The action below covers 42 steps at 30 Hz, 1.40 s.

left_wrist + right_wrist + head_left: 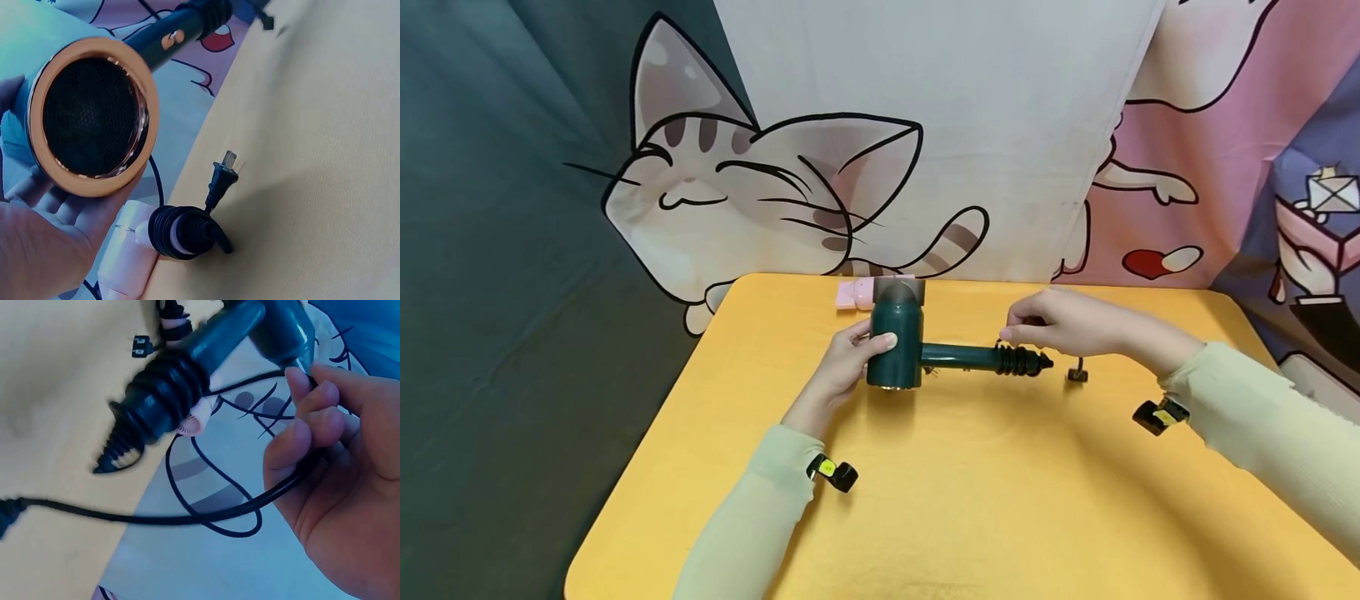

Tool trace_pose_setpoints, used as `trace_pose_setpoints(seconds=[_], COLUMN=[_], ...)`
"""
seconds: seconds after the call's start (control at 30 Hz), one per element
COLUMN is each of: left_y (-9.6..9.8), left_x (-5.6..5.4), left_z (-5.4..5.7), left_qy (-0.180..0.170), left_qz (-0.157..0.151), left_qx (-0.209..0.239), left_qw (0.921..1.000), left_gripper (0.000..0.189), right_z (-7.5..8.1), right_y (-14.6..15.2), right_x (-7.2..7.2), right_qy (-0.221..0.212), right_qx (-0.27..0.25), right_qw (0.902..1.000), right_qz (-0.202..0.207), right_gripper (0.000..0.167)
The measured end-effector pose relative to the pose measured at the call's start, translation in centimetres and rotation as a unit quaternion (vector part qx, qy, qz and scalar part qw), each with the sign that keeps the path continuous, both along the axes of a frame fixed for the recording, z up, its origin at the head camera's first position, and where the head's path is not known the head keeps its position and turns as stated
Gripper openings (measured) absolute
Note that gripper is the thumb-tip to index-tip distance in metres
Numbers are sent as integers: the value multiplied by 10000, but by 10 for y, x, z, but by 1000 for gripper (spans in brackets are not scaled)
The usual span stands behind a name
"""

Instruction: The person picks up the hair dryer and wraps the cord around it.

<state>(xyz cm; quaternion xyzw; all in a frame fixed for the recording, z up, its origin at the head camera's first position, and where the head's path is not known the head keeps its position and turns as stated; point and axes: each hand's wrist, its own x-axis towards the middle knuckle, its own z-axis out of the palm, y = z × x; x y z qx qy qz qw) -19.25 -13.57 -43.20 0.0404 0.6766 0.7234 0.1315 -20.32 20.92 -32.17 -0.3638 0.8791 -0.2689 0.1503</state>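
My left hand grips the barrel of a dark green hair dryer, its thumb lying across the front. The dryer is raised above the table, its handle pointing right. In the left wrist view, the dark grille with its copper-coloured rim faces the camera. Black cord coils wrap the end of the handle. Beyond the handle, my right hand holds a loose stretch of black cord in curled fingers. The cord's plug dangles below that hand.
A pink hair dryer lies at the table's back edge, partly hidden by the green one. Its own black cord is wound round its handle, with the plug sticking out. Behind the yellow table hangs a cartoon-cat curtain.
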Motion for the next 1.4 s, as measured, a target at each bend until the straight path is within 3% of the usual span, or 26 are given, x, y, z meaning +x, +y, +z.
trace_pose_setpoints(seconds=[0.2, 0.43, 0.67, 0.77, 0.97, 1.17, 1.4], left_y=[1, 4, 9, 9, 10, 12, 12], left_x=[-2, -3, -3, -3, -2, -1, 1], left_z=[1, 3, 5, 4, 6, 9, 12], left_qy=[-42, -27, -134, -208, -339, -267, -328], left_qz=[502, 726, 982, 1058, 1105, 956, 779], left_qx=[269, 511, 875, 969, 1356, 1672, 1714], left_qw=[9984, 9960, 9912, 9894, 9840, 9809, 9816], left_gripper=[54, 54, 54, 55, 61, 61, 64], right_z=[-8, -31, -53, -62, -85, -108, -123], right_y=[2, 6, -3, -4, 0, 2, 3], right_x=[13, 30, 44, 48, 53, 50, 42], right_qy=[374, 835, 1734, 1895, 1455, 414, -621], right_qx=[-351, -910, -899, -825, -1230, -2091, -2209], right_qw=[9985, 9919, 9806, 9782, 9809, 9745, 9653], right_qz=[-187, -304, -183, -190, -381, -698, -1244], right_gripper=[17, 15, 13, 13, 28, 31, 30])
